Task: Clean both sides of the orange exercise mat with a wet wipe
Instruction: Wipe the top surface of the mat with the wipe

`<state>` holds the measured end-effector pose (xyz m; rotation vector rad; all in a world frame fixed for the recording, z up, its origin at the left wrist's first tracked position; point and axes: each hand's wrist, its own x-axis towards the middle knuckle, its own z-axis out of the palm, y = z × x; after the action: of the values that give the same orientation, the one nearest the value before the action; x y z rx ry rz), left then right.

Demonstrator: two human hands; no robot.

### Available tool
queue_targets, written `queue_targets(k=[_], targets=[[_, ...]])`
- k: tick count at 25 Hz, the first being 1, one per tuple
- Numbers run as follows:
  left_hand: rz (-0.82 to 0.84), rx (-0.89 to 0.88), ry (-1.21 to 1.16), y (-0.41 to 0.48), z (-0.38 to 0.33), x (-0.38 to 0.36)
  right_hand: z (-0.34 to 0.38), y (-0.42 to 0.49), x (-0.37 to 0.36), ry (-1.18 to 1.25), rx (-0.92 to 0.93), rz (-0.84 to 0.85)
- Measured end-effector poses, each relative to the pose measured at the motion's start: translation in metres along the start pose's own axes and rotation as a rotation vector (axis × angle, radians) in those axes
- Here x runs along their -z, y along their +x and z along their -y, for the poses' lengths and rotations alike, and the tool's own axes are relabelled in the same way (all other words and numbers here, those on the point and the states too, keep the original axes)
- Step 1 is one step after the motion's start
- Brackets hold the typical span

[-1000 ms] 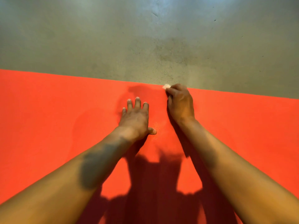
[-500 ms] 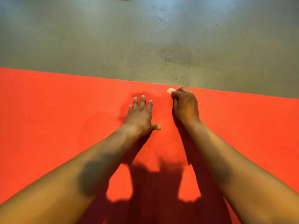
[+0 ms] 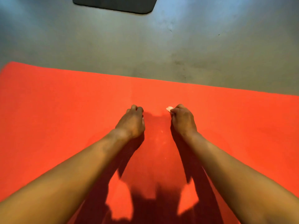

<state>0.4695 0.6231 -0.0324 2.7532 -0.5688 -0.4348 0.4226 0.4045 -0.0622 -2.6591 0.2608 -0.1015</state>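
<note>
The orange exercise mat (image 3: pixel 64 110) lies flat on the floor and fills the lower part of the view, with its far long edge running across the middle. My right hand (image 3: pixel 182 122) rests on the mat a little inside that edge and grips a crumpled white wet wipe (image 3: pixel 169 108), of which only a small tip shows past the fingers. My left hand (image 3: pixel 131 122) sits on the mat just left of it, its fingers curled under and holding nothing. Dark shadows of both arms fall on the mat near me.
Grey concrete floor (image 3: pixel 161 46) stretches beyond the mat's far edge. A dark mat (image 3: pixel 114 4) with rounded corners lies on the floor at the top of the view. The orange mat's left end shows at the far left.
My right hand has drawn the wipe back from the mat's far edge towards me. My left hand, flat with spread fingers before, has curled its fingers. The view has tilted up.
</note>
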Motion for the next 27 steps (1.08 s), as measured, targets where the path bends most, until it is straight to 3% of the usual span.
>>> queue_targets(k=[6,9,11,14,16,20,22,24,27], targets=[[0.146,-0.007,0.035,-0.047,0.028,0.001,0.069,-0.077,-0.018,0.171,0.241,0.184],[0.191,-0.049,0.121,-0.061,0.028,0.001,0.070,-0.091,-0.025,0.089,0.347,0.279],[0.186,-0.064,0.171,-0.066,0.031,0.004,0.060,-0.075,-0.020,0.029,0.273,0.236],[0.183,-0.054,0.206,-0.074,0.034,0.012,0.044,-0.058,-0.011,-0.030,-0.070,0.093],[0.215,-0.038,0.237,-0.079,0.038,0.016,0.051,-0.063,-0.014,-0.049,-0.102,0.103],[0.282,-0.072,0.297,-0.092,0.054,0.020,0.087,-0.105,-0.026,0.073,0.237,0.273],[0.285,-0.149,0.317,-0.099,0.059,0.016,0.096,-0.117,-0.027,0.031,0.430,0.378],[0.317,-0.176,0.343,-0.104,0.062,0.010,0.091,-0.106,-0.024,-0.025,0.511,0.377],[0.289,-0.159,0.346,-0.111,0.061,-0.004,0.075,-0.078,-0.020,-0.025,0.244,0.224]])
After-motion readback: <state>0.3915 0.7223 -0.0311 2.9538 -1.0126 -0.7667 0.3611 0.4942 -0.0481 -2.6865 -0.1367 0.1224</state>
